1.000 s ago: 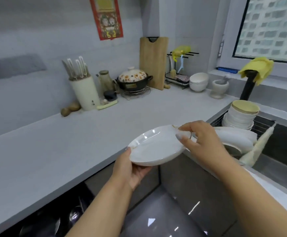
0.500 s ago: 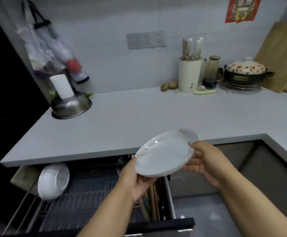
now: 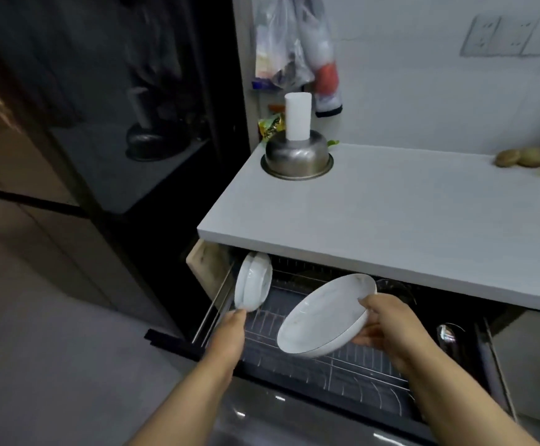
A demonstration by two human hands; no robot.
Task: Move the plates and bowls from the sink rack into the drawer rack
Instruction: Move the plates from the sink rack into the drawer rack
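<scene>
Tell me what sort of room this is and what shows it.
Most likely a home kitchen: a grey countertop carrying an upturned steel bowl and two potatoes, and below it a pulled-out drawer rack with white dishes standing on edge.

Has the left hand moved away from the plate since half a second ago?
Yes. The left hand has let go of the plate and reached left to the white dishes standing in the drawer rack; the right hand alone holds the plate.

right hand (image 3: 387,329) grips a tilted white plate (image 3: 323,313) over the open drawer rack (image 3: 342,371); left hand (image 3: 230,333) touches a standing white bowl (image 3: 252,284).
</scene>
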